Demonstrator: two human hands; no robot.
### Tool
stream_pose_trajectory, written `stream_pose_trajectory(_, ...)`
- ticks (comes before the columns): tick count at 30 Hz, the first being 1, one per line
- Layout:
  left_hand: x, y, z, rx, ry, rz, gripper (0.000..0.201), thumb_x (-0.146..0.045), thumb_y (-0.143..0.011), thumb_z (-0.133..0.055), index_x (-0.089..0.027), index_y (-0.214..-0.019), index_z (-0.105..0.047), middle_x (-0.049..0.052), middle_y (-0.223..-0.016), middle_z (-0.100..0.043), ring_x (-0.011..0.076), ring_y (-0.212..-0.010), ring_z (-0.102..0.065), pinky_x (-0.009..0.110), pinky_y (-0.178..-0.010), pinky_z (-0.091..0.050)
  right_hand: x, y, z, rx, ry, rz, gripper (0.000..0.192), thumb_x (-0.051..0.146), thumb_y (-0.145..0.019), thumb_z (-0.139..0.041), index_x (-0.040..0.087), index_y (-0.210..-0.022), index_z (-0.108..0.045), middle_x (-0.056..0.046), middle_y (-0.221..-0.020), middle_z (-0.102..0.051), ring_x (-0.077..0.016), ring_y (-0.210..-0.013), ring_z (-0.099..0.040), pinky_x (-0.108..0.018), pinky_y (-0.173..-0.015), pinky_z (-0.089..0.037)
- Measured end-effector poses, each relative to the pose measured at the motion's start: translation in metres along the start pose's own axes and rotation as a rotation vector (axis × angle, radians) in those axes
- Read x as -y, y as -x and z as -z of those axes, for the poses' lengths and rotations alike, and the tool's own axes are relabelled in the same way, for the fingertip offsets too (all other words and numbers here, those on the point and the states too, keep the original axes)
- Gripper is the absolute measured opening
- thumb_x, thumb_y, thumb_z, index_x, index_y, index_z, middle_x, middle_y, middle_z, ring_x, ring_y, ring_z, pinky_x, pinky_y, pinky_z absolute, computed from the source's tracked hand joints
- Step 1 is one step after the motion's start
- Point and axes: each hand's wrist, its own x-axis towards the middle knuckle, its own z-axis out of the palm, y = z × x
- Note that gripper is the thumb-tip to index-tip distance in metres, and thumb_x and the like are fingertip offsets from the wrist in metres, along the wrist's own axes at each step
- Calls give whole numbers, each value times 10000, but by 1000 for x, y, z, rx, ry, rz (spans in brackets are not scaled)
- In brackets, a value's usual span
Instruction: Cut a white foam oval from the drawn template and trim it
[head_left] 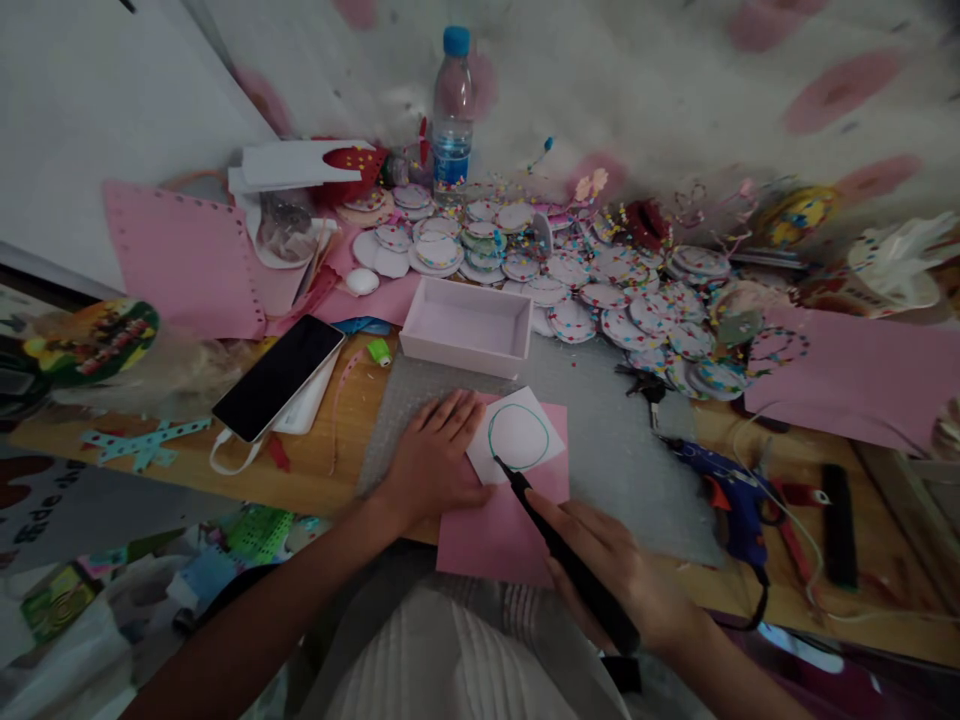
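A white piece of card [517, 460] with a green circle outline [534, 408] lies turned at an angle on a pink sheet [491, 540]. My left hand [439, 450] rests flat, fingers stretched, over the left edge of the card and the pink sheet. In my right hand [607, 560] is a long black pen-like tool [559, 545] with a narrow tip, its exact kind unclear. The tip touches or hovers just over the lower left of the green line; I cannot tell which.
Behind the sheet stands an open white box [465, 330]. Many bead-edged white discs [600, 295] are heaped behind it, beside a water bottle [453, 115]. A phone [279, 378] lies left; a blue glue gun [731, 495] and keys [649, 388] lie right.
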Motion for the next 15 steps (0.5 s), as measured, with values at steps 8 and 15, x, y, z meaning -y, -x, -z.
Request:
stream_pose_trajectory(8,12,0,3,44,-11,-65,954,-668,-754,-529,-108,-1478,-257,141,-1538,-284,296,-1428,-216,440,-1166,-111,-14,11,18,105,-161,-23,544,179,-875,-460,210,-1413,-387,-112,-1019,-670,-235,-862,-668,-361,-735,-563)
stream_pose_trajectory(15,48,-22,26,243,25,-386,989,-558,-738,-607,-161,-1512,-136,109,-1576,-178,253,-1453,-147,394,-1178,-104,-14,34,18,-489,-918,-420,462,493,-886,-494,236,-1270,-496,-101,-920,-674,-223,-705,-653,-343,-569,-548)
